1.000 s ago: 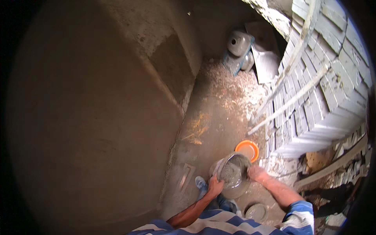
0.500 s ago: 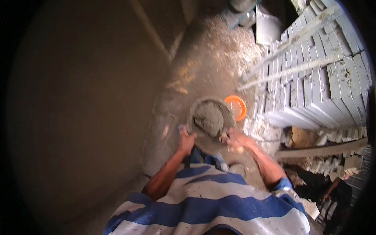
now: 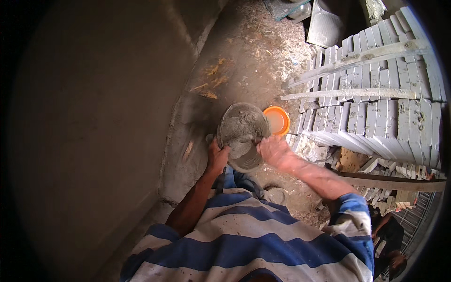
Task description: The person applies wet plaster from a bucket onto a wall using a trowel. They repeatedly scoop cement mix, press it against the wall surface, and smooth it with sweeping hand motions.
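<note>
Floor and wall: dusty ground (image 3: pixel 239 70) runs away from you, with a dark wall (image 3: pixel 103 108) on your left.
Round container: it sits in front of your legs, its rim (image 3: pixel 220 125) toward you and a grey wet mix (image 3: pixel 242 121) inside; a curved grey wall shows at its near side, and you cannot tell whether that is a second vessel.
Left hand: yours (image 3: pixel 218 157) is clamped on the container's near left edge.
Right hand: yours (image 3: pixel 275 151) has its fingers curled at the near right edge; whether they close on the edge or on a tool cannot be told.
Orange basin: just beside the container, on its far right, the basin (image 3: pixel 284 112) holds cloudy liquid.
Stacked slabs: pale pieces (image 3: pixel 376 115) fill your right, with two long strips (image 3: pixel 357 94) across them.
Co-worker: a person (image 3: pixel 390 235) is at the near right.
</note>
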Motion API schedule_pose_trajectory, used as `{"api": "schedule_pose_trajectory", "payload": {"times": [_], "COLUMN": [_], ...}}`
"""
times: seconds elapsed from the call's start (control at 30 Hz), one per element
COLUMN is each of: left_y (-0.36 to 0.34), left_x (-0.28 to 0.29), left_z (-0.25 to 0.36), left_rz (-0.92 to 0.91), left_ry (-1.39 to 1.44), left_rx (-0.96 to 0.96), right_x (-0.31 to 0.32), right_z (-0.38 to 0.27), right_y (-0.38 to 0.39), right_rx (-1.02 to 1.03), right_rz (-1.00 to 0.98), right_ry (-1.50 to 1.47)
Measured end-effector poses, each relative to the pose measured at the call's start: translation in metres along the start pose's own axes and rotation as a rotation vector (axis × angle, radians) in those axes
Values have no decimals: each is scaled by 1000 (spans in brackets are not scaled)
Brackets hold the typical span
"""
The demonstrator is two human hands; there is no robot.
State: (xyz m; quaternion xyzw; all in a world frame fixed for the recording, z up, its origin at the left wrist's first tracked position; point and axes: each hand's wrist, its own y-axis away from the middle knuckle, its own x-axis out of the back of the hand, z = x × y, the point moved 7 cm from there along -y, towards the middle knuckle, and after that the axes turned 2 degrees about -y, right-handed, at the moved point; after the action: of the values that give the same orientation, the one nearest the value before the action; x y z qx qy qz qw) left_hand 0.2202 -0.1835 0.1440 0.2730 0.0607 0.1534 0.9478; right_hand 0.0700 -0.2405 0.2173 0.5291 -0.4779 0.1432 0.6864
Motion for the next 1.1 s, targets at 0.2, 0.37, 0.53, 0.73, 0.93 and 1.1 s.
{"api": "schedule_pose_trajectory", "payload": {"times": [0.2,0.37,0.53,0.73,0.93,1.1], "left_y": [-31,-35,-38,-22,-27,-27], "left_x": [10,24,23,31,22,25], "left_z": [19,43,13,20,26,41], "left_rz": [-12,108,118,81,76,111], "left_ry": [-60,-362,-251,-119,-174,-182], "left_rx": [-15,-190,-152,-124,-250,-216], "right_x": [-61,-73,-83,-66,-89,-29], "right_z": [47,16,56,20,48,73], "right_y": [-41,-50,-71,-43,-27,3], "right_rx": [-101,152,-88,-159,-147,-162], "right_rz": [646,352,-122,-111,-163,-73], "right_ry": [238,298,-554,-1056,-1119,-587]}}
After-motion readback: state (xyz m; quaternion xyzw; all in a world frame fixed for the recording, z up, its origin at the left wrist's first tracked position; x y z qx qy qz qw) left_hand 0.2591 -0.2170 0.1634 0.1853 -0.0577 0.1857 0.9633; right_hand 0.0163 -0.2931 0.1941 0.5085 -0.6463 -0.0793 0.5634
